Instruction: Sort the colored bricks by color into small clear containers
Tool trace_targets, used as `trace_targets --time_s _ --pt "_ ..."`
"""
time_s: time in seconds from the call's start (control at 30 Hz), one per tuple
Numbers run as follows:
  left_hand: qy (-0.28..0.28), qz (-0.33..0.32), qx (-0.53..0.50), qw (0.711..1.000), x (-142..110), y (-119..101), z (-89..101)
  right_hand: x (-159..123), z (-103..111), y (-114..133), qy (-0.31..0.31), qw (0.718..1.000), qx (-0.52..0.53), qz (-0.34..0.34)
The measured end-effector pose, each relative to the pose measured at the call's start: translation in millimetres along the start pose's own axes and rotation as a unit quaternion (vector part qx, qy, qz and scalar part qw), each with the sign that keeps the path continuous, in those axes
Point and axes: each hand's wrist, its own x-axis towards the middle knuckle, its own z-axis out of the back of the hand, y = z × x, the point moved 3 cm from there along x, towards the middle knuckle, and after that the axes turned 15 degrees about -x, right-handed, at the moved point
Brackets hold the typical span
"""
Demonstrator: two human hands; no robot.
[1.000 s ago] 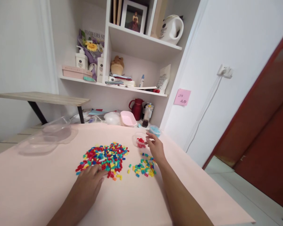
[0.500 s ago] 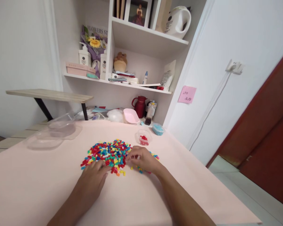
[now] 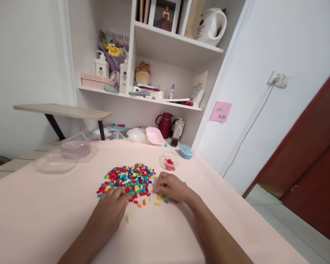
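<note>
Right hand (image 3: 172, 186): fingers curled, tips blurred between the main pile (image 3: 128, 178) of small coloured pieces and a smaller heap (image 3: 164, 198) partly hidden under the hand; cannot tell if they pinch anything. Left hand (image 3: 111, 205): fingers loosely bent at pile's near edge, grip unclear. Lone yellow piece (image 3: 128, 219) beside left thumb. Beyond: red pieces in clear tub (image 3: 162, 160); blue-filled tub (image 3: 187, 157) farther back.

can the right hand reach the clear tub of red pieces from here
Probably yes: the right hand is just nearer the camera than the clear tub, nothing visible blocks the gap between them, and the tub looks open.
</note>
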Motion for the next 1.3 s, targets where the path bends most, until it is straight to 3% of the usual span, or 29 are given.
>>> trace_targets --time_s 0.13,0.3,0.5,0.77,0.93,1.07,1.17,1.3 --pt "0.007 0.007 0.007 1.0 -0.4 -4.0 1.5 2.1 -1.0 -9.3 -0.035 0.998 0.031 -0.028" --pt "0.008 0.012 0.013 1.0 0.4 -6.6 2.8 6.7 -8.5 3.5 -0.027 0.999 0.043 0.002" --pt "-0.001 -0.001 0.003 1.0 -0.6 -2.7 1.2 9.5 -13.1 13.1 -0.012 1.0 -0.015 0.009" --pt "-0.074 -0.032 -0.064 0.995 -3.1 2.1 2.5 11.6 -14.3 15.0 -0.007 0.999 -0.047 0.018" --pt "-0.023 -0.099 -0.085 0.991 -7.5 -2.4 2.1 8.3 -8.4 1.6 -0.02 0.999 0.027 -0.001" --pt "0.023 -0.082 -0.102 0.991 -8.0 -1.5 -1.4 0.2 11.5 -14.5 -0.083 0.99 0.094 -0.06" --pt "-0.009 -0.047 -0.083 0.995 -4.8 6.5 -6.4 -6.4 28.6 -28.1 -0.173 0.965 0.163 -0.114" --pt "-0.077 -0.031 -0.051 0.995 0.3 18.7 -13.2 -10.0 39.1 -53.3 -0.314 0.898 0.244 -0.188"
